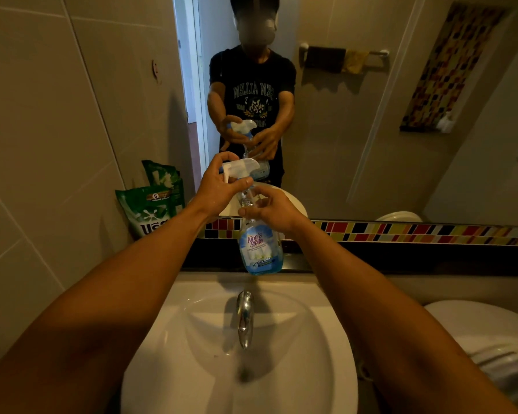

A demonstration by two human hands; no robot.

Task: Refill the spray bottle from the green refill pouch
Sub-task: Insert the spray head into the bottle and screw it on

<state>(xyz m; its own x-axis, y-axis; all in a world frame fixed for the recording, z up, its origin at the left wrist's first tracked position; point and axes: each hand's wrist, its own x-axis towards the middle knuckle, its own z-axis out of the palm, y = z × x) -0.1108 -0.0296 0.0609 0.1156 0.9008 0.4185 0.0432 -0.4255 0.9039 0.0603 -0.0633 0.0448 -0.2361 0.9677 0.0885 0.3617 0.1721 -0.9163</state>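
Gripping the white spray head point(240, 167), my left hand point(219, 186) curls its fingers around it. My right hand point(271, 209) clasps the neck of the bottle point(259, 246), held upright above the sink point(326, 324) and tap point(245, 318). The green pouch point(145, 212) leans against the wall, well left.

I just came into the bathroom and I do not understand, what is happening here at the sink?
A person stands at the sink and holds a spray bottle above the tap. The left hand grips the white trigger head, and the right hand holds the bottle's neck. Some blue liquid is in the bottle. Whether the head is loose cannot be told. The green refill pouch leans against the wall on the left, untouched.
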